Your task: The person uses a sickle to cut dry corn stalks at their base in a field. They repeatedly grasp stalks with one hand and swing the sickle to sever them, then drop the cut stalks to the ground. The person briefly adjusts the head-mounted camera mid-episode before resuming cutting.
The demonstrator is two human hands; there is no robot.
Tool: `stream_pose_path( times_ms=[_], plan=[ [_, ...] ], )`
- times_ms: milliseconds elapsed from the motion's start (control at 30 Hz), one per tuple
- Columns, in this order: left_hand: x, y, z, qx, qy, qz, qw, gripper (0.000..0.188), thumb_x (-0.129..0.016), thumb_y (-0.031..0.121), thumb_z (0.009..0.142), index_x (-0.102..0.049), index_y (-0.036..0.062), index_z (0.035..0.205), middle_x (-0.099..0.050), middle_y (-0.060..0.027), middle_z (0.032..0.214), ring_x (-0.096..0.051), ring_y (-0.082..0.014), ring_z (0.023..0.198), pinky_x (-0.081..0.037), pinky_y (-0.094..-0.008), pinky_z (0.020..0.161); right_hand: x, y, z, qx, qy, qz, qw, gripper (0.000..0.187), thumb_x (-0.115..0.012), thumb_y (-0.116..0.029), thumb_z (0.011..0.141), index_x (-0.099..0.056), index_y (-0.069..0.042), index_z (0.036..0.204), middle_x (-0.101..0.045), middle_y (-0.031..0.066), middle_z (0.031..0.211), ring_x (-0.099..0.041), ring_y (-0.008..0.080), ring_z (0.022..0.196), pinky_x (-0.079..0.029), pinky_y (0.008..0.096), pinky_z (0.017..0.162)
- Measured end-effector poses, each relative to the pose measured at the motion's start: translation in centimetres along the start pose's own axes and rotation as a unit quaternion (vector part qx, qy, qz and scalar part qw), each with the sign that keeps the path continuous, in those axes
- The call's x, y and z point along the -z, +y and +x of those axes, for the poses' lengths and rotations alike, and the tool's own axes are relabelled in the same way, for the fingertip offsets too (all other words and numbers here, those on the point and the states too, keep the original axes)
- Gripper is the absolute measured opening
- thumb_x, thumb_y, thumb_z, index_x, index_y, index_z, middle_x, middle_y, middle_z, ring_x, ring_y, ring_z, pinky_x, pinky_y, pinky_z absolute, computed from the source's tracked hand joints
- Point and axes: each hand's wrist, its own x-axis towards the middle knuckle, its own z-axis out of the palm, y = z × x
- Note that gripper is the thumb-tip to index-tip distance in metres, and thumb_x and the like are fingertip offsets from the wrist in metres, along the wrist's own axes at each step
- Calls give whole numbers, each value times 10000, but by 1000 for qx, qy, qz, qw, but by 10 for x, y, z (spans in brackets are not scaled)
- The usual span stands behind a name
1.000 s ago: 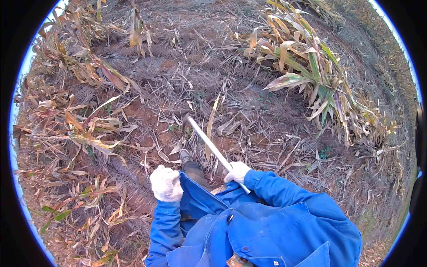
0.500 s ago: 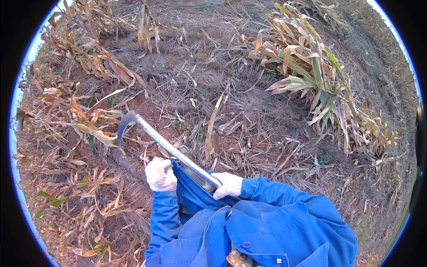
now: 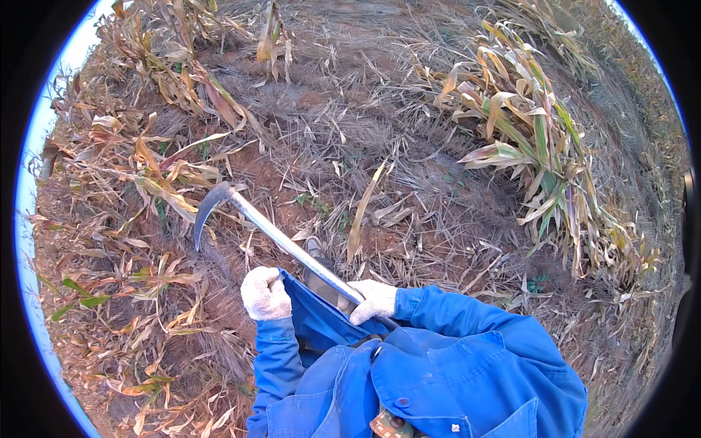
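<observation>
The right hand (image 3: 373, 300) wrapped its fingers around the sickle (image 3: 272, 231), the handle's end hidden behind the sleeve, while the left hand (image 3: 264, 293) was fisted, empty.

One sickle (image 3: 241, 212), two gloved hands (image 3: 266, 293).

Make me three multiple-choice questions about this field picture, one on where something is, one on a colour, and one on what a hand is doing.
1. Where does the sickle's curved blade point?
A. Up-left of the hands, over dry stalks
B. Behind the person
C. Into the green plants on the right

2. What colour are the jacket sleeves?
A. Red
B. Blue
C. Black

3. What is the right hand doing?
A. Hanging open
B. Holding a bottle
C. Gripping the sickle's metal handle

Answers: A, the blade lies up-left above the left hand; B, both sleeves are blue; C, the white glove wraps the handle.
</observation>
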Motion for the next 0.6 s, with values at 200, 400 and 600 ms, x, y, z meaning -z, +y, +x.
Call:
stream_pose_path(
  times_ms=[200, 400, 600],
  plan=[
    [12, -4, -11, 67, 1, -42, 997, 214, -730, -72, 750, -676, 64, 906, -681, -115, 880, -682, -297, 809, -564, -387, 785, -4, 1, -1, -21, 23, 126, 992, 482, -901, -170, 732, -662, -23, 1124, -713, 102, 1078, -671, 193, 1023, -535, 357, 948],
    [21, 7, -12, 139, -4, -91, 986, 230, -748, -103, 768, -671, 51, 921, -678, -105, 922, -678, -243, 831, -563, -351, 780, -12, -1, 9, -33, 20, 101, 994, 505, -902, -165, 703, -672, -29, 1132, -723, 95, 1032, -678, 197, 1003, -533, 356, 952],
    [28, 13, -7, 201, -93, -74, 972, 179, -765, -53, 788, -668, 49, 899, -699, -111, 871, -693, -251, 787, -562, -357, 750, -11, -19, 4, -56, 49, -39, 996, 486, -866, -258, 722, -682, -69, 1130, -717, 110, 989, -681, 228, 959, -535, 382, 897]
  ],
)
